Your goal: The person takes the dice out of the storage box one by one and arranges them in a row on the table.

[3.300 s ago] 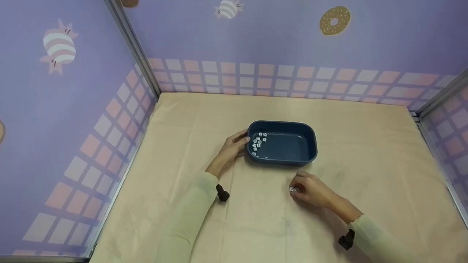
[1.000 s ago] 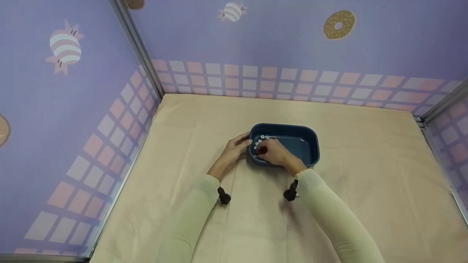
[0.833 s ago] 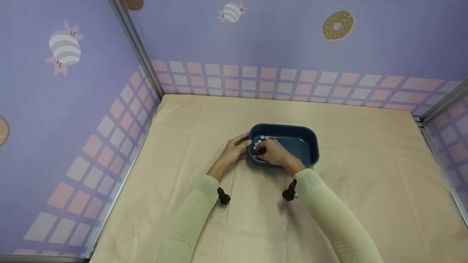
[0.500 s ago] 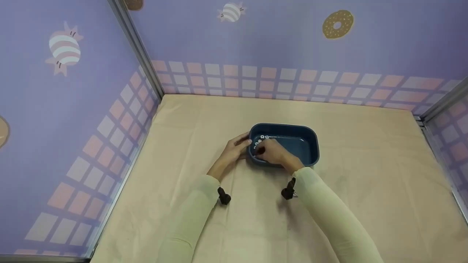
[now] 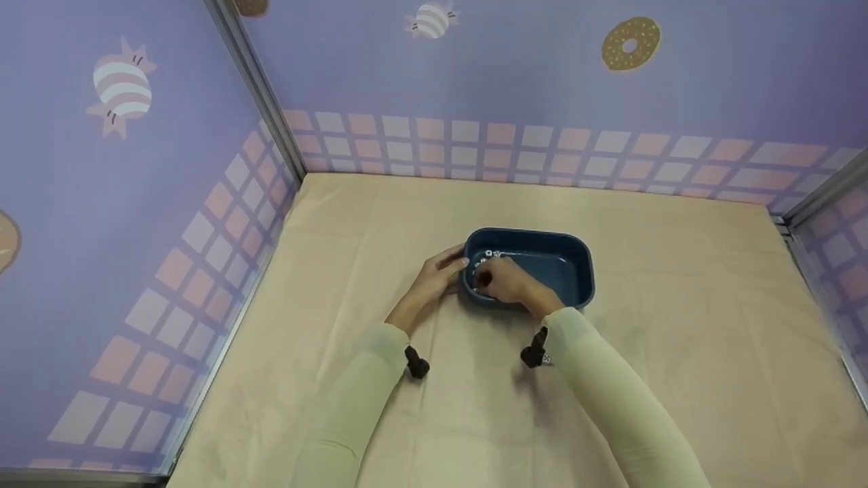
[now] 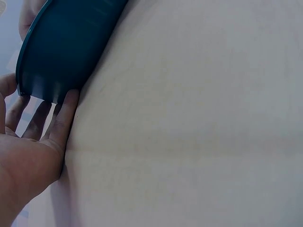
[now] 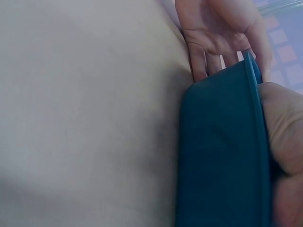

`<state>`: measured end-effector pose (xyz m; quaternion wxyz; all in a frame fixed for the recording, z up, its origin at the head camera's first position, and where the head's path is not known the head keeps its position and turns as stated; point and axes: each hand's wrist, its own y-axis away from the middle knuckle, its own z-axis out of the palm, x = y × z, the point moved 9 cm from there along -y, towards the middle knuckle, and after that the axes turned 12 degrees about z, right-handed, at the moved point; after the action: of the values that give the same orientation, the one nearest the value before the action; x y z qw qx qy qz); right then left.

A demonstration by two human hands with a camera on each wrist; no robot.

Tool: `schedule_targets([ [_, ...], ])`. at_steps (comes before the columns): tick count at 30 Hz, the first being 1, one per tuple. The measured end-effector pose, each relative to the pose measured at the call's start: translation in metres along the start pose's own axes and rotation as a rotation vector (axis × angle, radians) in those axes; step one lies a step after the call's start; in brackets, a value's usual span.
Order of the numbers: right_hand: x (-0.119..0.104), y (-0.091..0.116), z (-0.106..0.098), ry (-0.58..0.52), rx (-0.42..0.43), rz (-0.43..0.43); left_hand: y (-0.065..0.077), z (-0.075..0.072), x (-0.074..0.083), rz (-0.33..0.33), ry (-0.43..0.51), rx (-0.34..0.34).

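Observation:
A dark blue rectangular box [image 5: 553, 278] stands on the table, several white dice [image 5: 489, 253] inside at its left end. My left hand [image 5: 428, 281] holds that end, the thumb at the rim and the fingers along the outer wall, as the left wrist view of the left hand [image 6: 35, 146] also shows. My right hand [image 5: 505, 279] reaches over the near rim, its curled fingers down among the dice. Its fingertips are mostly hidden, and whether they pinch a die cannot be seen. In the right wrist view the box wall [image 7: 220, 151] hides them too.
On the beige cloth [image 5: 380, 224] another white die [image 5: 547, 358] lies beside the dark wrist mount [image 5: 534, 352], partly covered by it. Purple patterned panels [image 5: 529, 81] enclose the table at the back and both sides.
My right hand, which held dice over the cloth in front of the box, has moved up and left into the box. During the last second it shifts only slightly. The left hand stays on the box.

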<state>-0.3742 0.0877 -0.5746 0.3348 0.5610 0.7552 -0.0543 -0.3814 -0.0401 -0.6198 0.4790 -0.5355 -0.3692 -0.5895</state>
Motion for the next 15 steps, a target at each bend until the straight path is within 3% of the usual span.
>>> schedule_targets([
  [8, 0.002, 0.002, -0.005, -0.027, 0.065, -0.028, 0.0, 0.001, 0.002, 0.013, -0.018, -0.006],
  [15, -0.003, 0.021, -0.029, -0.059, 0.185, -0.147, 0.0, 0.003, 0.0, -0.019, 0.044, -0.015],
])
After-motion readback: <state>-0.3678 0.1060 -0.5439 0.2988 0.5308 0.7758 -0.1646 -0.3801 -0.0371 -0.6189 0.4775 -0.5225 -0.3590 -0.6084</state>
